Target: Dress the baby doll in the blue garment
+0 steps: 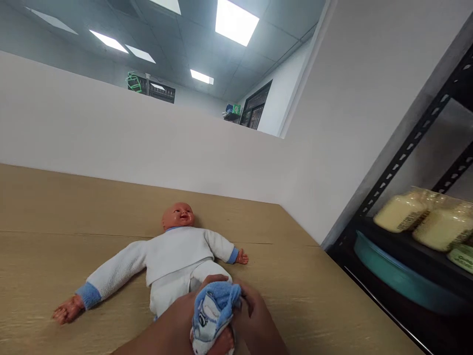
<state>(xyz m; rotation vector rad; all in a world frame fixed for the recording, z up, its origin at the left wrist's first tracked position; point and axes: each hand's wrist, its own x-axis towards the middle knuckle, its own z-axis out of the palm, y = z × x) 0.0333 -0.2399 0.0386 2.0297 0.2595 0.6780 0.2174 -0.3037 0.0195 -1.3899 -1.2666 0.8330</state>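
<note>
A baby doll (173, 256) in a white top with blue cuffs lies on its back on the wooden table (314, 296), arms spread, head toward the far wall. At the bottom edge my left hand (173, 325) and my right hand (254, 320) come together over the doll's legs. Both are closed on a small blue and white garment (212, 313) that is bunched up around one of the doll's feet. The doll's lower legs are hidden behind my hands.
A white partition wall (148, 143) runs behind the table. At the right stands a black metal shelf (414, 148) holding jars of pale yellow contents (424, 217) and a teal basin (395, 276). Ceiling lights glow overhead.
</note>
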